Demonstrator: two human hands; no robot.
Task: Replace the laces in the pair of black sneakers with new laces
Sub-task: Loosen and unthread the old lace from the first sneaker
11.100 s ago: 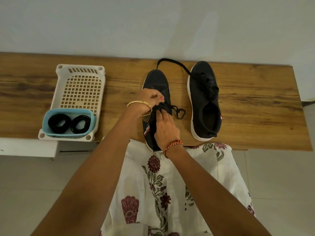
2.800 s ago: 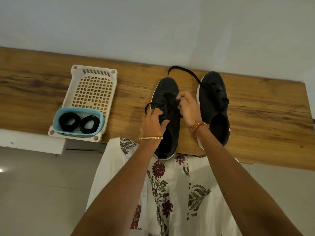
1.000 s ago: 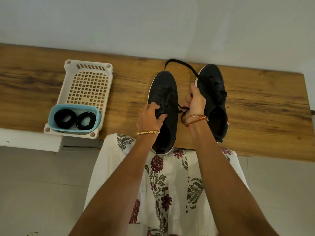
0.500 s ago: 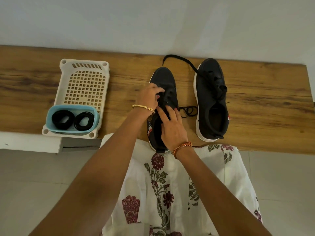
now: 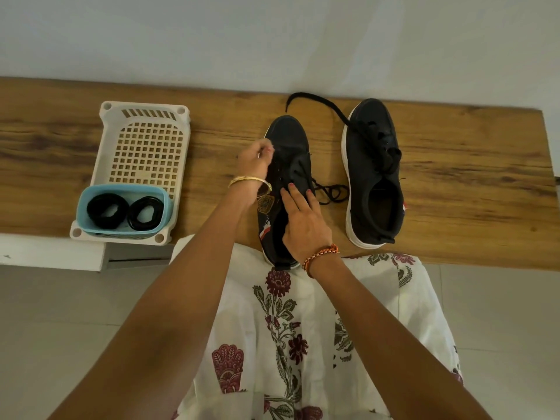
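Two black sneakers with white soles stand on the wooden bench (image 5: 454, 183). My left hand (image 5: 254, 159) is at the left side of the left sneaker (image 5: 289, 137), its fingertips pinched together on that sneaker's black lace by the eyelets. My right hand (image 5: 303, 219) rests flat on the tongue and opening of the same sneaker, fingers straight. A loose tangle of the lace (image 5: 330, 192) lies between the two sneakers. The right sneaker (image 5: 375, 177) stands untouched, its lace end (image 5: 315, 100) trailing toward the wall. Two coiled black new laces (image 5: 124, 209) lie in a blue tub (image 5: 81, 204).
The blue tub sits in the near end of a white perforated basket (image 5: 145, 140) at the bench's left. A white wall runs behind the bench. My floral-print garment (image 5: 303, 328) covers my lap below the bench edge, over a tiled floor.
My left hand has drawn away from the eyelets to the left and slightly up. My right hand stays pressed on the left sneaker. The loose lace tangle beside it lies much as before.
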